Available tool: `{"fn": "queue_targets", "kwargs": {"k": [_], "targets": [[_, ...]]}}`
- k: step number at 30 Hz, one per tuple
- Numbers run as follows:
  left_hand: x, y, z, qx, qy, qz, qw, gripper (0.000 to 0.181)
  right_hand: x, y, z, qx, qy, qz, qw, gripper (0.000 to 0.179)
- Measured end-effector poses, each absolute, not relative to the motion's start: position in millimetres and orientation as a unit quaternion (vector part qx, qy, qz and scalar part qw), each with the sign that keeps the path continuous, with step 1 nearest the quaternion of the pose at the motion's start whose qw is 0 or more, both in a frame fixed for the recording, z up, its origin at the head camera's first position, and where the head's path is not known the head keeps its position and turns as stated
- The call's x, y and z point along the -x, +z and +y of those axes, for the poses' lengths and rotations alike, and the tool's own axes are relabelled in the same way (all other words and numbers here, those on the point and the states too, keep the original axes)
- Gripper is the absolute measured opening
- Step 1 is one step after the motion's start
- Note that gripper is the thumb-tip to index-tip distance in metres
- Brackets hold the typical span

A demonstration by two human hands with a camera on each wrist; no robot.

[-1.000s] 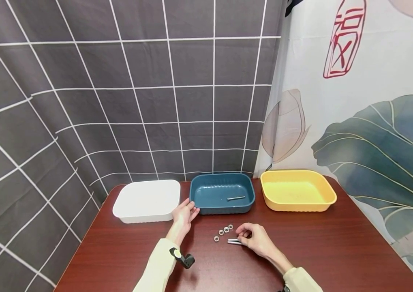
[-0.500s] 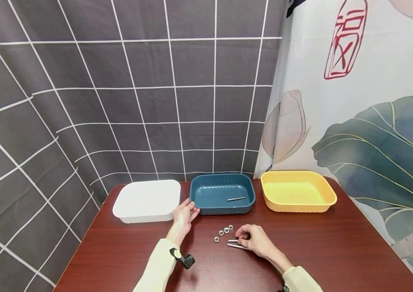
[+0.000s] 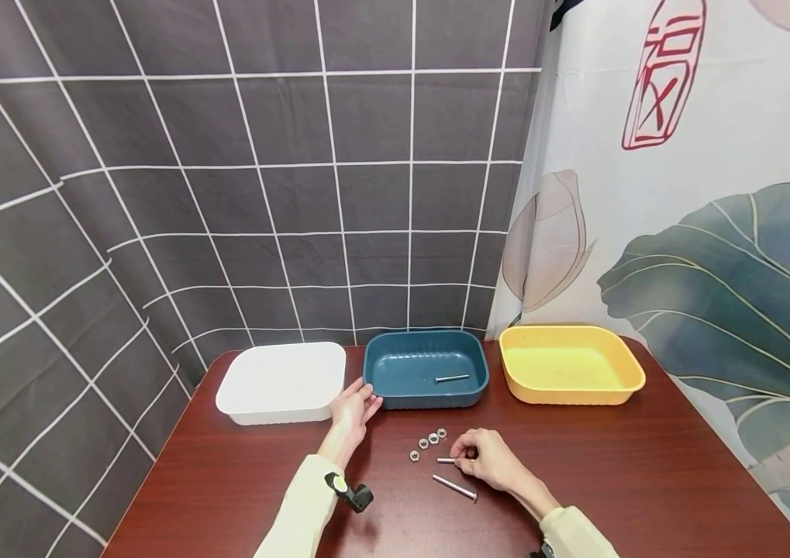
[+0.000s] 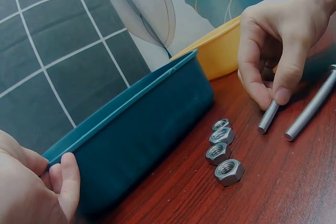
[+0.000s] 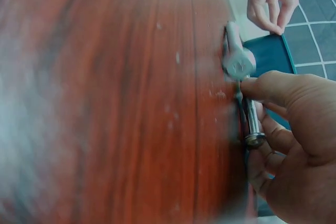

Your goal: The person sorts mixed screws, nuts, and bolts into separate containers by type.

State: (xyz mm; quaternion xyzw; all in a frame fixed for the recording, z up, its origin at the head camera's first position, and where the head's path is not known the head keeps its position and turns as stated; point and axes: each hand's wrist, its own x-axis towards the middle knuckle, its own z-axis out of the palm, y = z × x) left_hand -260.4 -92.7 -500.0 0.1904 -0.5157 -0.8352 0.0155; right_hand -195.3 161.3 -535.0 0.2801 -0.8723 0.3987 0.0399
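Note:
At the near-left corner of the dark blue plastic bin (image 3: 429, 403), my left hand (image 3: 350, 412) pinches the rim between thumb and fingers. A single bolt (image 3: 452, 379) lies inside that bin. In front of the bin, my right hand (image 3: 491, 460) grips a metal bolt (image 4: 268, 117) just above the table; its threaded end sticks out past thumb and fingertips, and its head shows in the right wrist view. Another bolt (image 3: 454, 487) lies on the table, nearer me. Several hex nuts (image 4: 218, 153) stand in a slanting row left of the right hand.
A white bin (image 3: 281, 418) stands to the left of the blue one, and a yellow bin (image 3: 569, 396) to its right. All three sit along the back of the reddish-brown wooden table (image 3: 227, 488). Behind hangs a grey gridded curtain (image 3: 290, 201).
Two bolts lay together at the right fingertips. One has come away and now lies on the table nearer me, while the other stays in the fingers. The left hand has not moved.

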Motion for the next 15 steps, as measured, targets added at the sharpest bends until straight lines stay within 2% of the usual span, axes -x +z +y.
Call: {"fn": "queue_targets", "kwargs": {"k": [8, 15], "targets": [[260, -500, -92, -0.191, -0.834, -0.517, 0.014, 0.045, 198, -531, 162, -0.265, 0.431, -0.862, 0.021, 0.015], [259, -500, -93, -0.191, -0.835, -0.516, 0.015, 0.047, 205, -519, 165, -0.248, 0.445, -0.860, 0.036, 0.012]]}}
